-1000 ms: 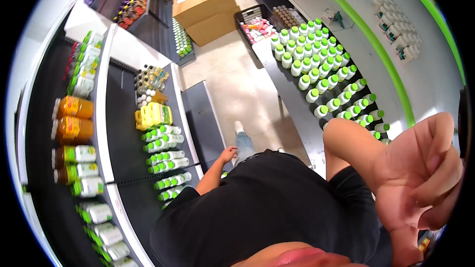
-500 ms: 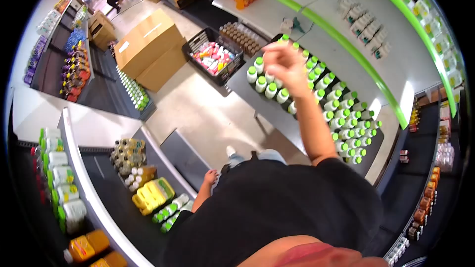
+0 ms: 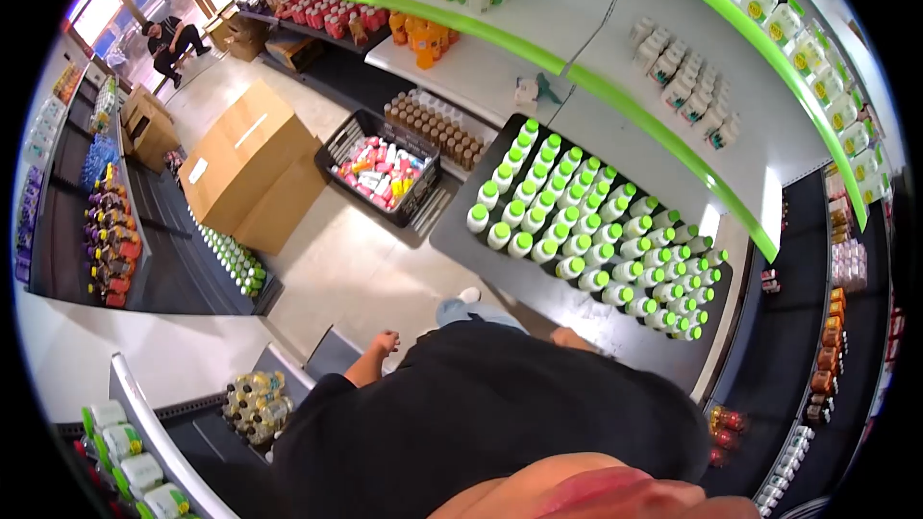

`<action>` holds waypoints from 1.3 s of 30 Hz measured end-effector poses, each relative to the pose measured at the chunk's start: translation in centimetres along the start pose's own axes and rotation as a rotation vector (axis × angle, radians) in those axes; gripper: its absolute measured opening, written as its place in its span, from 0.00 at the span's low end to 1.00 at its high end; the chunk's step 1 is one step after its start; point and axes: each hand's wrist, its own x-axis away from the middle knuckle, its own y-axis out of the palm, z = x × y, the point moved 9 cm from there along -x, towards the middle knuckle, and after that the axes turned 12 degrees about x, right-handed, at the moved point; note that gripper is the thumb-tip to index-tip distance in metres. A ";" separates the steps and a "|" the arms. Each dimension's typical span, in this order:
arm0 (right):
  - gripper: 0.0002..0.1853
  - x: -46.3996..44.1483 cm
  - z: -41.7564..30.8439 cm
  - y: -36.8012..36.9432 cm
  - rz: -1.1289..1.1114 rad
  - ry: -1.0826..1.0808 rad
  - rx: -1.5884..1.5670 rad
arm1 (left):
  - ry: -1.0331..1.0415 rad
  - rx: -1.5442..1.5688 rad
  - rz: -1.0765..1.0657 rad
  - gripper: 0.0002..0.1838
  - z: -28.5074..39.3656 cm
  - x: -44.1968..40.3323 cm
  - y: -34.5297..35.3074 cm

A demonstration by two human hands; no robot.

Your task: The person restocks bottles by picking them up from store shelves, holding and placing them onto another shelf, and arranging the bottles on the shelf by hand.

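The green-capped white bottles (image 3: pixel 587 222) stand on the dark tabletop (image 3: pixel 471 255) right of the frame's centre, set in close rows, presumably so that they support one another and take little room. Every cap faces up and each bottle's long axis is upright, though the lens tips those at the right toward the upper right. The block itself runs from upper left to lower right. The person's right hand (image 3: pixel 569 337) is mostly hidden beside the tabletop's near edge; its grip, and whether it touches, cannot be told. The left hand (image 3: pixel 386 341), left of the torso, hangs loosely curled, with nothing visible in it. In the upper left-centre, a crate (image 3: pixel 361 200) keeps jumbled small bottles together, likely because its walls contain them.
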 end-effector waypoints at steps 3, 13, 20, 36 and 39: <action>0.10 2.9 3.3 -0.6 -0.117 0.446 -0.853 | 0.285 -0.687 -0.245 0.20 9.4 -3.8 3.7; 0.10 1.2 3.7 2.8 -0.238 0.639 -1.421 | 0.905 -0.430 -0.238 0.15 46.6 -2.3 7.1; 0.11 5.6 -0.1 3.7 0.388 1.369 -1.818 | 1.333 -0.770 -0.675 0.09 61.8 9.3 23.2; 0.15 -26.1 -42.1 -17.3 0.808 1.358 -2.805 | 1.468 -0.588 -0.755 0.42 93.7 14.6 63.2; 0.15 -25.9 -41.3 -23.4 0.805 1.302 -2.546 | 1.559 -0.511 -0.679 0.41 94.3 14.9 64.2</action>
